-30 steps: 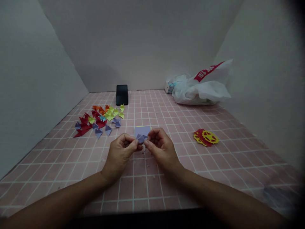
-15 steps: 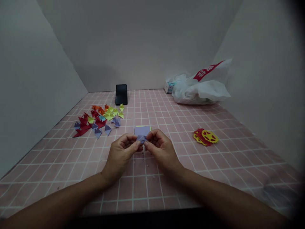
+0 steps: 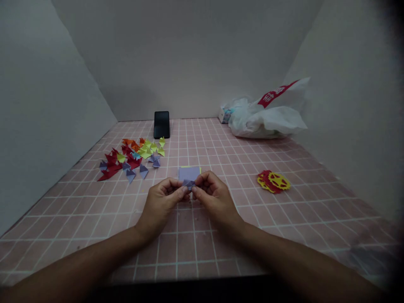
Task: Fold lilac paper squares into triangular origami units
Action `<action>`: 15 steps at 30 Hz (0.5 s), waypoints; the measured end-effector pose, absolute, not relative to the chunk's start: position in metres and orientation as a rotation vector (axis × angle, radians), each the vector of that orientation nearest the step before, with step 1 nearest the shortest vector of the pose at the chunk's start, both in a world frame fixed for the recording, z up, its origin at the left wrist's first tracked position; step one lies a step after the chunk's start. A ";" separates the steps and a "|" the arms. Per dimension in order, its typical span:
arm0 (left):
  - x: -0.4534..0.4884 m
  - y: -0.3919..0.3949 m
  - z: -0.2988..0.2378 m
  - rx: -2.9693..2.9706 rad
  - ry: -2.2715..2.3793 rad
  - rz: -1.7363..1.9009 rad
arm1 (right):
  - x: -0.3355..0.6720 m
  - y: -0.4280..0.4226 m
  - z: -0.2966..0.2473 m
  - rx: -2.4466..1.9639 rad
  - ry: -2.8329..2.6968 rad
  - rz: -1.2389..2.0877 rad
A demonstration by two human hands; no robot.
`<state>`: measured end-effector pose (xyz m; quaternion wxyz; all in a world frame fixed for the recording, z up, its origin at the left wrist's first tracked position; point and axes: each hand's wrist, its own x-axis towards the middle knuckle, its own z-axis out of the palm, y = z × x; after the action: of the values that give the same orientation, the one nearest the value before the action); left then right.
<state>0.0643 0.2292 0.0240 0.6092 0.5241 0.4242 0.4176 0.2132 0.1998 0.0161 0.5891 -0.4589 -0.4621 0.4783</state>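
Between my two hands is a small folded piece of purple paper (image 3: 188, 184), held up near the middle of the table. My left hand (image 3: 164, 200) pinches its left side with thumb and fingers. On the opposite side, my right hand (image 3: 214, 198) grips the paper's right edge in the same way. The fingertips cover part of the folds. Just behind the hands lies a stack of square paper sheets (image 3: 189, 172), purple on top with a yellow edge showing.
Folded paper pieces in red, orange, yellow, blue and purple (image 3: 134, 158) spread over the left side. A black phone (image 3: 162, 125) leans upright behind them. Red and yellow cut-out discs (image 3: 274, 182) lie at right. A white plastic bag (image 3: 265, 120) sits back right beside a small box (image 3: 224, 114).
The view has shifted very slightly. Both hands keep their pinch on the purple paper, with hardly any visible movement.
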 end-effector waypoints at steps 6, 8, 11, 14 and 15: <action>0.065 0.229 0.025 1.220 1.003 0.973 | 0.213 0.201 0.017 -1.053 -1.089 1.131; 0.065 0.229 0.027 1.227 0.999 0.976 | 0.213 0.201 0.018 -1.049 -1.082 1.151; 0.066 0.229 0.029 1.250 1.006 0.983 | 0.213 0.202 0.017 -1.023 -1.054 1.199; 0.066 0.228 0.030 1.284 1.008 0.982 | 0.214 0.203 0.014 -0.982 -1.048 1.224; 0.065 0.228 0.030 1.287 1.003 0.978 | 0.214 0.203 0.014 -0.974 -1.059 1.227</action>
<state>0.0655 0.2283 0.0301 0.5808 0.5506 0.4293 0.4186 0.2141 0.2032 0.0136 0.5855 -0.4176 -0.4540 0.5259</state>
